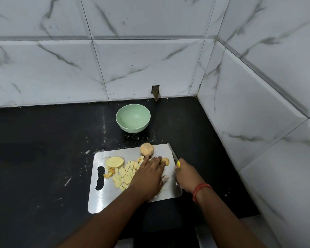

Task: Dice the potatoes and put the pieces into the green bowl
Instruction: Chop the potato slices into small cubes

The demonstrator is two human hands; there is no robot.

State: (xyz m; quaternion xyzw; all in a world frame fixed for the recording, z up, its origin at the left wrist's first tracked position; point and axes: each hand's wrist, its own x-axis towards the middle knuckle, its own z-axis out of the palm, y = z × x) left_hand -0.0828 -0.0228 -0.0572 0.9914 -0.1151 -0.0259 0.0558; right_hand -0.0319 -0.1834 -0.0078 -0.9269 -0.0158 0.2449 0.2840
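The left hand (149, 171) was laid flat, fingers straight, over a potato piece (166, 161) (diced pieces (123, 174) just left); the knife (173, 154) was gripped by the right hand (185, 171).

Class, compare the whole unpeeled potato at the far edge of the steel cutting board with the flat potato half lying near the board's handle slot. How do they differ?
The whole unpeeled potato is round and uncut; the flat potato half is sliced open. The whole one shows tan skin; the half shows pale yellow flesh, cut face up. The whole one sits at the far edge, the half near the left. Both rest on the steel cutting board.
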